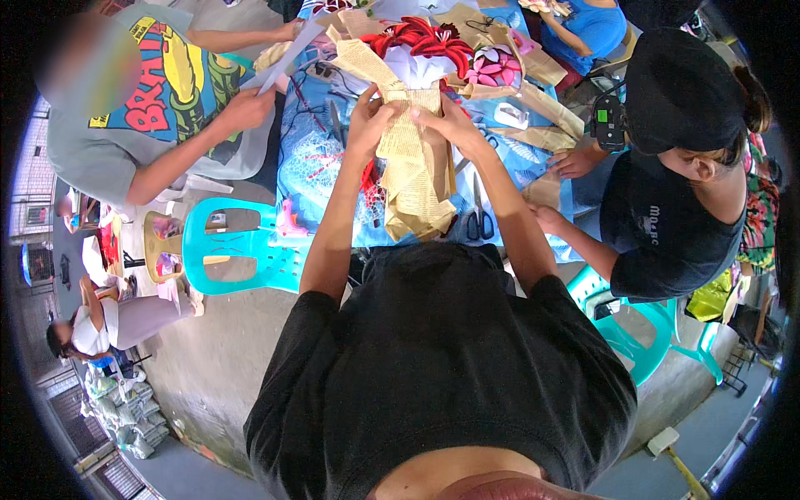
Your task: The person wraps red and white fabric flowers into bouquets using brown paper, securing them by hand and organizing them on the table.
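Before me on the table is a bouquet of red fuzzy flowers with a white paper lining. Its outer wrap is cream newsprint-patterned paper, which tapers down towards the table's near edge. My left hand grips the wrap from the left, just under the flowers. From the right, my right hand holds the same part, thumb across the front. Some fingers of both hands are hidden behind the paper. Dark-handled scissors lie right of the wrap's lower end.
A blue patterned tablecloth bears white mesh, a pink glue gun, a white tape dispenser and a pink-flower bouquet. Co-workers' hands are left and right. Turquoise plastic chairs flank me.
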### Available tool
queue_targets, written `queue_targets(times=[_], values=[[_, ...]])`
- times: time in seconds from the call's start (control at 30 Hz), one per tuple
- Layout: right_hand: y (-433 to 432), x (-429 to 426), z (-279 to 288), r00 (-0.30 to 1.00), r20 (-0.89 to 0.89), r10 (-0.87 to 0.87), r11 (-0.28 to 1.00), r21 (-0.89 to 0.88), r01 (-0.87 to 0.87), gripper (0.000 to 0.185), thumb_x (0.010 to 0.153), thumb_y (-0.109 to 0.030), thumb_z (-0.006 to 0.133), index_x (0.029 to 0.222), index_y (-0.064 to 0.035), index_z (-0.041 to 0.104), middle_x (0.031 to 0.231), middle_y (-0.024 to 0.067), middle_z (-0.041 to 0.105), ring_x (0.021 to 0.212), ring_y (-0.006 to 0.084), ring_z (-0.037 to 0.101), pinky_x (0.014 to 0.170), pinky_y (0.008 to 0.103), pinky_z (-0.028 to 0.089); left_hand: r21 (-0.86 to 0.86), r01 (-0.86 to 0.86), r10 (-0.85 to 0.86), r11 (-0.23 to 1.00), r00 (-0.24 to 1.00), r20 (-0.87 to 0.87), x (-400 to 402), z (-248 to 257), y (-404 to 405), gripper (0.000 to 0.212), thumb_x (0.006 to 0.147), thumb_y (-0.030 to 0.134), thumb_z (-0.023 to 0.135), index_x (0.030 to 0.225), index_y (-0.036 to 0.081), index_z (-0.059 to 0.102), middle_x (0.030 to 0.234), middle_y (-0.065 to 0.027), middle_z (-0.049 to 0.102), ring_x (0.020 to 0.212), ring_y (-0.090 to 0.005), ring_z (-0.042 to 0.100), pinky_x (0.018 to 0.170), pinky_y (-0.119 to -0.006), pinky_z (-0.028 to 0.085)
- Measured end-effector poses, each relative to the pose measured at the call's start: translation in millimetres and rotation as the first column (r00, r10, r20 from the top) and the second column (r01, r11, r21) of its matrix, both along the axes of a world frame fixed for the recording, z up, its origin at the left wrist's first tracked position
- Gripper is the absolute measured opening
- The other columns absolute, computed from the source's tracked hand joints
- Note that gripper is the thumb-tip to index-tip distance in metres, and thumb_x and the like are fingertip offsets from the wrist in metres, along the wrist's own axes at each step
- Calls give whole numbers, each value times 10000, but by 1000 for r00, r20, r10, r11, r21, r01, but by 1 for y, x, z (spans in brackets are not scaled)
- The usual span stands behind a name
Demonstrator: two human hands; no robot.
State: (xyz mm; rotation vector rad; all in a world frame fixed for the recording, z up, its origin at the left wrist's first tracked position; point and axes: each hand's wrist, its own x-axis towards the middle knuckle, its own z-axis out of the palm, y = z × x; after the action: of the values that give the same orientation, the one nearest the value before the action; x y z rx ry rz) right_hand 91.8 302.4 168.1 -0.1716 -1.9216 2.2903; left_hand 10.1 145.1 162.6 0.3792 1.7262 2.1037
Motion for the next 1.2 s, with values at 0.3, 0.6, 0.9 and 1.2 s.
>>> queue_targets(times=[0.3,0.6,0.9,1.2], values=[[15,-5,5,988,-110,111,994,35,-108,406,744,-135,763,1088,-14,585,1007,37,641,892,107,589,799,275,465,55,180,-186,982,971,148,-18,3,10,500,817,170,686,1226,-36,487,1039,-104,630,909,-178,629,775,-304,519],[-9,22,12,786,-589,-188,401,685,608,822,788,-325,696,1399,26,274,1373,243,382,1273,331,394,1047,407,314,33,11,-12,999,999,46,-40,-10,15,510,757,155,756,1163,-41,517,986,-115,645,824,-168,641,699,-288,520],[-20,54,-33,949,-267,169,180,955,236,712,849,-423,566,1378,-6,335,1466,135,269,1368,341,213,1084,503,231,153,-206,197,966,978,73,-64,-7,36,258,820,143,680,1032,11,617,916,-51,661,766,-145,643,666,-275,521],[-8,19,-18,945,-135,-296,761,564,319,408,794,-198,692,1117,19,569,851,153,634,781,291,623,698,349,487,263,-148,116,953,984,133,-73,-18,45,302,794,137,700,1047,25,578,957,-66,638,829,-173,627,734,-330,526]])
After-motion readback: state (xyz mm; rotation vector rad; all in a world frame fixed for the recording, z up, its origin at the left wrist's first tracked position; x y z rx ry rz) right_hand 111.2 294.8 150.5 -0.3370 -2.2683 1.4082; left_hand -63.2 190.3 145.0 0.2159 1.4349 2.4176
